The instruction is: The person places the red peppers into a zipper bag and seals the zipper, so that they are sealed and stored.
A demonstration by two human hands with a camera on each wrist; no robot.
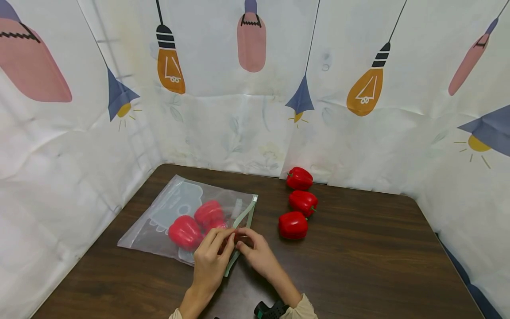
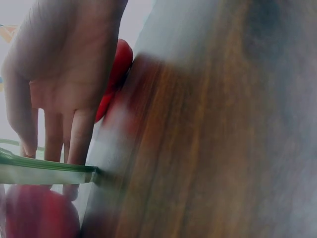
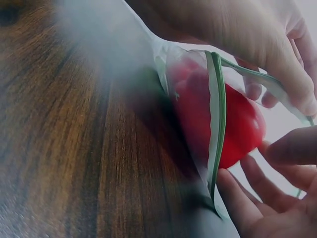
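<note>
A clear zip bag (image 1: 139,230) with green zip edges lies on the table, mouth toward the right. Several red bell peppers (image 1: 185,232) show through its plastic. At the mouth, my left hand (image 1: 211,259) pinches the upper zip edge, lifting it from the lower one. My right hand (image 1: 259,254) reaches in from the right; its fairly straight fingers extend past the zip in the left wrist view. In the right wrist view, the right fingertips touch a bell pepper (image 3: 242,124) just inside the opening. Part of that pepper sits behind the green strip (image 3: 218,104).
Three more red bell peppers (image 1: 303,202) stand in a row right of the bag, toward the table's back edge. The brown wooden table (image 1: 366,252) meets a printed cloth (image 1: 255,133) at the back and sides. A black band (image 1: 271,310) is near the right wrist.
</note>
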